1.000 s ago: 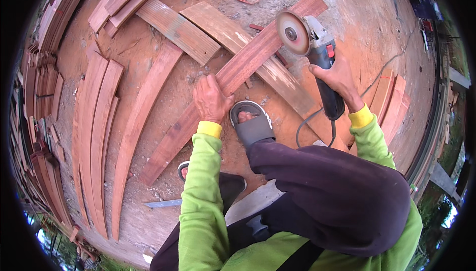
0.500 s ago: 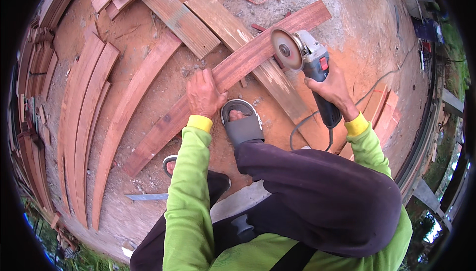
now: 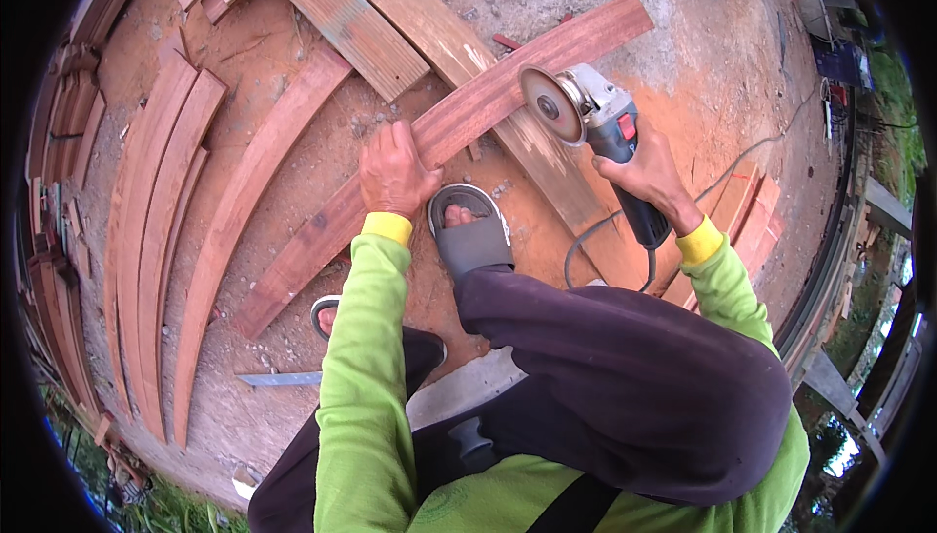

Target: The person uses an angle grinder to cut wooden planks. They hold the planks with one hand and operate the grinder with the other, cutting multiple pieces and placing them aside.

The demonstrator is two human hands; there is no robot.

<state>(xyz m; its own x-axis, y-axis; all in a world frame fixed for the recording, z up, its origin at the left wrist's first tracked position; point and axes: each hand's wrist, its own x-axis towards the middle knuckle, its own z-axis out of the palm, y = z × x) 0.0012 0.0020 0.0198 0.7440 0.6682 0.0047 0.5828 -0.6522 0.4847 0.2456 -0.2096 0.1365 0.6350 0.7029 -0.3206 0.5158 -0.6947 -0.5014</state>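
Note:
A long, slightly curved reddish wooden plank (image 3: 478,115) lies diagonally in front of me, from lower left to upper right. My left hand (image 3: 395,172) is closed over its near edge around the middle. In my right hand (image 3: 656,170) is an angle grinder (image 3: 613,119), held by its dark body with the fingers wrapped round it. Its round disc (image 3: 553,105) stands tilted at the plank's near edge, right of my left hand; whether it touches the wood I cannot tell. A cord trails from the grinder's rear end.
Two weathered boards (image 3: 551,167) lie crosswise, one passing under the plank. Several curved planks (image 3: 249,182) rest on the ground at left, with more stacked beyond. My sandalled foot (image 3: 470,232) is close beside the plank. A metal strip (image 3: 280,378) and short wood pieces (image 3: 752,225) lie nearby.
The grinder has shifted slightly left and toward me, its disc a little lower along the plank's near edge. My left hand keeps its hold. The whole view has drifted slightly.

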